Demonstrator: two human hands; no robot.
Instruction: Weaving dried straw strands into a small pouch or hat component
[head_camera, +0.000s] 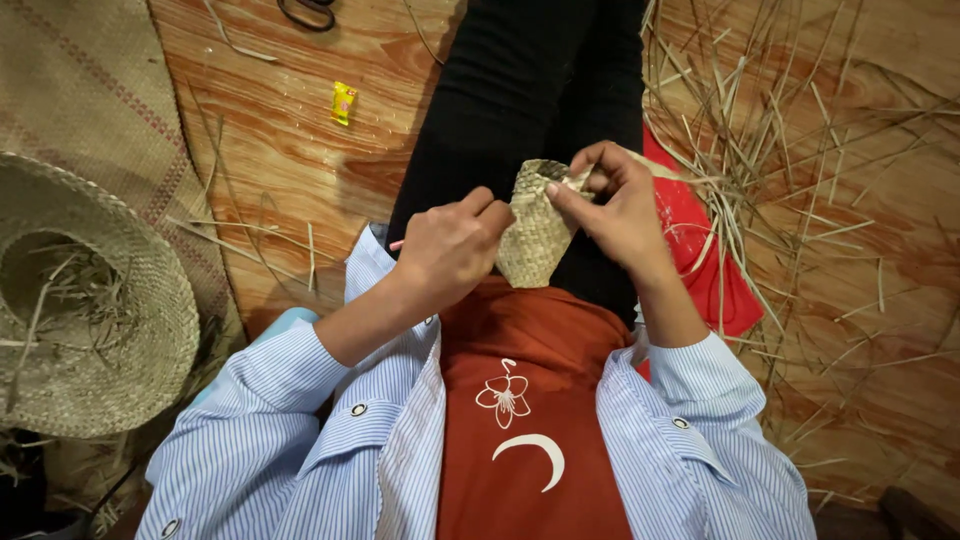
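A small yellow packet (343, 102) lies on the wooden floor (290, 150) at 11 o'clock from the hands. At 9 o'clock a wide woven hat (95, 300) sits brim up with loose straw inside. At centre, over the lap, the left hand (450, 250) has its fingers closed on the small woven pouch (535, 235); the right hand (615, 205) pinches its rim. Loose straw (790, 150) and a red sheet (700, 250) lie at 3 o'clock.

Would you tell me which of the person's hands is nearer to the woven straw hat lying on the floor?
The left hand. It is at the small woven piece, on the side toward the straw hat; the right hand grips the piece's far side, farther from the hat.
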